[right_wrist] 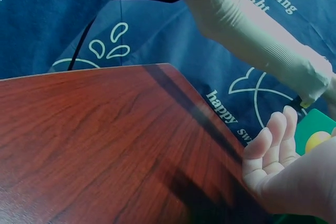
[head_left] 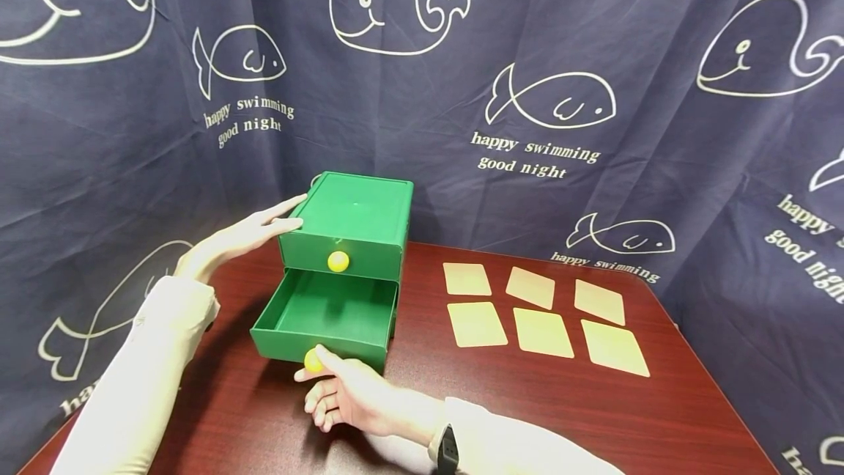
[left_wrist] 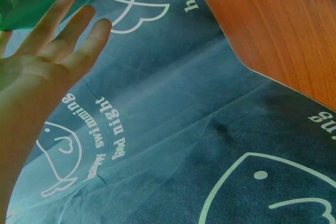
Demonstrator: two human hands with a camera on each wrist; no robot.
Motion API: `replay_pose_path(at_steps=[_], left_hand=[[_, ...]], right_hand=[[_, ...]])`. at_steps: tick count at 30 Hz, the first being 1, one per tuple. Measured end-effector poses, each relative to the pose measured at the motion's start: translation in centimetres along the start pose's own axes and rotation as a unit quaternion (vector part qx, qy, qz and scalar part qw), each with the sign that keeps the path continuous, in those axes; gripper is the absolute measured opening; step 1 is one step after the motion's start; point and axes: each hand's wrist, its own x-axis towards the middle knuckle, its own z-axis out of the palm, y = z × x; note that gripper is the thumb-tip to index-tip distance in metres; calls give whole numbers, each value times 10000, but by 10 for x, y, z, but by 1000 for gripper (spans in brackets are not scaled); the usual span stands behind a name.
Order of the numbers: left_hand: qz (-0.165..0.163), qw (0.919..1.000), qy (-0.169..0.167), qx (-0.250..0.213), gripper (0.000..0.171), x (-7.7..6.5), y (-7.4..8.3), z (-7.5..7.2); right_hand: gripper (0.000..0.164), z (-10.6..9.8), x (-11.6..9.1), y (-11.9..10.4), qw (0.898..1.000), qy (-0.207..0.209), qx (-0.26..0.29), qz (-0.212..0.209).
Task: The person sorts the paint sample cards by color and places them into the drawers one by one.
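A small green drawer cabinet [head_left: 359,200] stands on the table with its lower drawer [head_left: 283,344] pulled out, nothing visible inside. The upper drawer, with a round yellow knob [head_left: 338,262], is closed. My right hand [head_left: 359,394] pinches the lower drawer's yellow knob [head_left: 313,362] between thumb and index finger, the other fingers loosely bent below. Against the cabinet's left upper edge rests my left hand [head_left: 244,234], its fingers extended. The left wrist view shows that hand [left_wrist: 50,56] with spread fingers beside the green cabinet wall [left_wrist: 23,3].
Several pale yellow square cards [head_left: 543,332] lie in two rows on the reddish-brown wooden table [head_left: 422,358], right of the cabinet. A dark blue curtain [head_left: 422,108] with whale and fish drawings hangs close behind and at the sides.
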Motion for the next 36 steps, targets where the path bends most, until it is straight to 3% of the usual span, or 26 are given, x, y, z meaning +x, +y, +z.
replay_pose_path(at_steps=[16,21,24,27,30,33,36], left_hand=[[-6,10000,-8,-17,62,-2,1,1],[0,10000,6,-27,62,-2,3,1],[7,10000,-34,32,63,-2,4,1],[26,9999,-84,84,64,-2,4,1],[37,9999,-116,91,65,-2,4,2],[42,9999,-100,86,65,-2,3,1],[40,10000,-60,63,65,-2,3,1]], right_hand=[[66,7,-8,11,10000,-73,-15,30],[63,8,-22,8,9983,104,-570,33],[55,4,-38,2,9929,63,-1159,-244],[43,-8,-56,-6,9747,-47,-2024,-949],[32,-28,-70,-13,9388,80,-2871,-1903],[23,-53,-79,-23,8989,722,-3416,-2647],[17,-83,-80,-34,8631,1749,-3780,-2855]])
